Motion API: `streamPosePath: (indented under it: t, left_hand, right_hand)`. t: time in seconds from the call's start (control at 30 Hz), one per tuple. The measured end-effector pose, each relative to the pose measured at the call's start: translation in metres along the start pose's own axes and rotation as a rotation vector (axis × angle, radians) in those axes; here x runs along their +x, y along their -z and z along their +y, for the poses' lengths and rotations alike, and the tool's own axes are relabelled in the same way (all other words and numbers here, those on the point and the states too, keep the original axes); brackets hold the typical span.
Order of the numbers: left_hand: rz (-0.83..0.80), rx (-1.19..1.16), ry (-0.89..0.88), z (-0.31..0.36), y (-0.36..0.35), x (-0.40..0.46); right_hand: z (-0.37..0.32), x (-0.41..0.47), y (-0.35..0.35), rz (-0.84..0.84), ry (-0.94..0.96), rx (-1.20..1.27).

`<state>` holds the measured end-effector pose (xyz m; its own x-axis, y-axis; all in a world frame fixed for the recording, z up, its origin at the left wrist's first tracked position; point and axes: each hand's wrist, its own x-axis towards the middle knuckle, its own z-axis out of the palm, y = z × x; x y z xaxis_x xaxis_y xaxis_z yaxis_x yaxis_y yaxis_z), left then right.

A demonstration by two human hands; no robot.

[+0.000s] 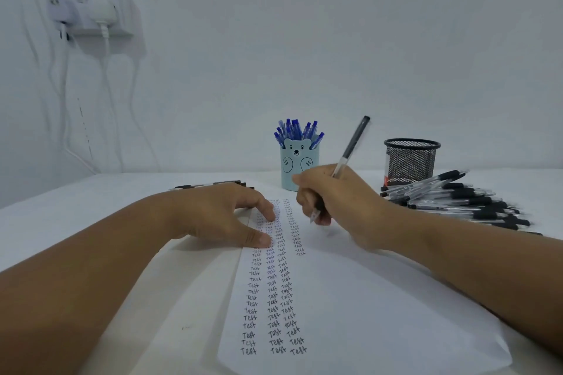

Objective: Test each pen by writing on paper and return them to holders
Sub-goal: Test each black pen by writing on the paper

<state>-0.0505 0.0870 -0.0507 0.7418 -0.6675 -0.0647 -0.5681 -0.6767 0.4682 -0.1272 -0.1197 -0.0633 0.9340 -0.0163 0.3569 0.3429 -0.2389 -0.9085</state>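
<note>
A white sheet of paper (350,298) lies in front of me, covered in columns of the handwritten word "Test". My right hand (332,201) grips a black pen (350,149) in a writing hold, its tip just above the paper beside the fourth column. My left hand (225,213) rests flat on the paper's upper left part, fingers spread. A light-blue bear-shaped holder (297,163) behind my hands is full of blue pens (297,131). A black mesh holder (409,161) stands at the right. A pile of black pens (466,198) lies in front of it.
Two or three black pens (210,185) lie on the table behind my left hand. A white power strip (88,9) with plugs and hanging cables is fixed to the wall at the upper left. The white wall runs close behind the holders.
</note>
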Motion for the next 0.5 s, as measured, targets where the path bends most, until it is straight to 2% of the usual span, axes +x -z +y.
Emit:
streamPosePath:
  t: [0.13,0.3,0.4,0.5]
  left_hand:
    - [0.003,-0.001,-0.002,-0.003,0.0,0.002]
    - [0.008,-0.017,-0.004,-0.004,-0.001,0.002]
    - [0.01,-0.035,-0.008,-0.002,-0.001,0.001]
    - [0.011,-0.034,-0.014,-0.002,-0.001,0.0]
  right_hand:
    - [-0.003,0.005,0.004,0.079,0.095,0.017]
    - [0.002,0.009,0.015,0.107,0.183,-0.129]
    - [0.009,0.015,0.023,0.176,0.347,-0.389]
    - [0.016,0.018,0.029,0.132,0.504,-0.763]
